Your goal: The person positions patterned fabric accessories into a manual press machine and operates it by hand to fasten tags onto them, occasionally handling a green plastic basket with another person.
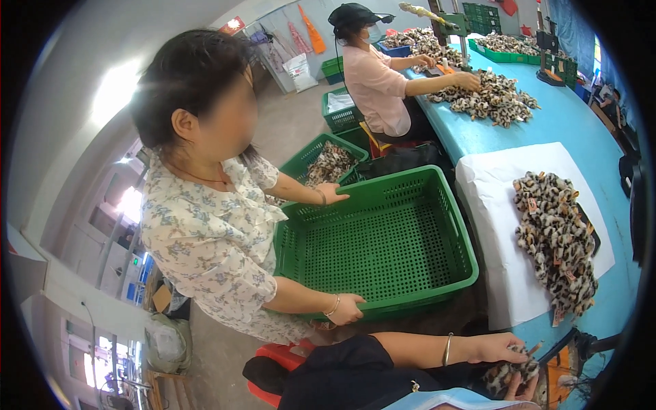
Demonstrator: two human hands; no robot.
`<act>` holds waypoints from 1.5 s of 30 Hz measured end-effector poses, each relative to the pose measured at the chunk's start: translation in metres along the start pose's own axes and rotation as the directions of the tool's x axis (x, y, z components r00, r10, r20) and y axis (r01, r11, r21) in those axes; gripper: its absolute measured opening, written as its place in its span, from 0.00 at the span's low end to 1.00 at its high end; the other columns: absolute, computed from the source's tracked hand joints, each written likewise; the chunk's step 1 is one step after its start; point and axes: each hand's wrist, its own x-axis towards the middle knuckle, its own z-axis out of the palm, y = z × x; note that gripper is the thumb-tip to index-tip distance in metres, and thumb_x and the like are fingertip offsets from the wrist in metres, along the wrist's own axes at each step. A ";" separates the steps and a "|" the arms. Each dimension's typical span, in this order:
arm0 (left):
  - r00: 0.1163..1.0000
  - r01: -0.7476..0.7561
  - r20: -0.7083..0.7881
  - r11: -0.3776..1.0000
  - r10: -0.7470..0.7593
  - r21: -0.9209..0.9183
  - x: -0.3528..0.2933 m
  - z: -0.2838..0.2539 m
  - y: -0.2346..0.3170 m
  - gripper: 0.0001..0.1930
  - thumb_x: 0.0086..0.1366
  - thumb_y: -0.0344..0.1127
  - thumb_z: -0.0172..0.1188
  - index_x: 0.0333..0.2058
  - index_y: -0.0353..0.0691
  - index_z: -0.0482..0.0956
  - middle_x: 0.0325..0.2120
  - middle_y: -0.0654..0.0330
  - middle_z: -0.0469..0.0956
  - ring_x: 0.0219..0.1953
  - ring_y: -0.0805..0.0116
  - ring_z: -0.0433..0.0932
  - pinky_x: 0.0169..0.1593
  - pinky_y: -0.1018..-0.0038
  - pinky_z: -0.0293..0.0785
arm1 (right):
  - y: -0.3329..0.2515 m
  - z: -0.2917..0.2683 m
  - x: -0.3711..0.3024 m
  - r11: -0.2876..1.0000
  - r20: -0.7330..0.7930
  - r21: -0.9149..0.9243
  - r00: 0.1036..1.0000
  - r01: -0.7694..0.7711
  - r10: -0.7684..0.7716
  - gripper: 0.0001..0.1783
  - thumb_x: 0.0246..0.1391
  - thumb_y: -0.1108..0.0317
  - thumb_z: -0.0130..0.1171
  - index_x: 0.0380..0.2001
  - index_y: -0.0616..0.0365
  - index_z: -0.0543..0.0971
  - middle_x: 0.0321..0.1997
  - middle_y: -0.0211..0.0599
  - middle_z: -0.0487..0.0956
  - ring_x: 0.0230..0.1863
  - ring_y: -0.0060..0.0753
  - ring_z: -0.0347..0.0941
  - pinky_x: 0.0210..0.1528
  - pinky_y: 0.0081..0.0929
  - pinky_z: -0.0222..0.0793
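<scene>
My left hand (pixel 497 347), with a bracelet on the wrist, reaches in at the lower right and pinches a small spotted plush piece (pixel 500 372) in white, black and brown. Just below it, the fingers of my right hand (pixel 523 388) curl round the same plush piece; the rest of that hand is cut off or hidden. Beyond my hands, a heap of similar spotted plush pieces (pixel 555 239), several with small tags, lies on a white sheet (pixel 488 178) on the blue table (pixel 458 133).
At my left a person holds a large green crate (pixel 372 301) by its sides, beside the table. Behind it stands another green crate (pixel 307 154) with plush pieces. Farther back, a seated person handles a plush heap (pixel 502 102). A dark arm-like fixture (pixel 581 342) stands near my hands.
</scene>
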 end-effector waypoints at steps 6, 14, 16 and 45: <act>0.997 -0.029 0.069 0.975 0.046 -0.221 0.012 -0.007 -0.008 0.10 0.60 0.37 0.60 0.34 0.38 0.73 0.29 0.67 0.73 0.33 0.78 0.68 0.40 0.78 0.66 | 0.005 0.030 -0.023 0.280 0.274 0.731 0.644 -0.622 0.715 0.24 0.52 0.72 0.61 0.51 0.62 0.68 0.49 0.44 0.73 0.46 0.34 0.70 0.45 0.28 0.68; 0.988 0.012 0.147 0.904 0.057 -0.426 0.015 -0.021 0.003 0.09 0.58 0.34 0.62 0.34 0.38 0.73 0.29 0.65 0.74 0.35 0.75 0.72 0.42 0.77 0.68 | 0.074 0.056 -0.051 -0.592 0.852 0.522 0.352 -0.614 0.387 0.32 0.52 0.53 0.59 0.57 0.54 0.64 0.52 0.44 0.72 0.49 0.42 0.70 0.51 0.32 0.66; 0.991 0.037 0.130 0.915 0.017 -0.402 0.014 -0.022 0.008 0.10 0.57 0.34 0.62 0.34 0.37 0.73 0.29 0.65 0.75 0.35 0.75 0.72 0.43 0.77 0.67 | 0.075 0.058 -0.051 -0.556 0.818 0.575 0.400 -0.600 0.414 0.30 0.52 0.55 0.59 0.55 0.55 0.65 0.50 0.44 0.72 0.48 0.41 0.70 0.50 0.32 0.66; 0.958 0.094 0.286 0.912 0.026 -0.399 0.015 -0.010 -0.009 0.10 0.50 0.29 0.67 0.29 0.29 0.77 0.26 0.60 0.79 0.30 0.72 0.76 0.38 0.77 0.71 | 0.014 0.009 -0.011 -0.232 0.492 0.863 0.641 -0.449 0.589 0.07 0.56 0.69 0.51 0.35 0.62 0.70 0.32 0.38 0.75 0.35 0.29 0.70 0.41 0.27 0.67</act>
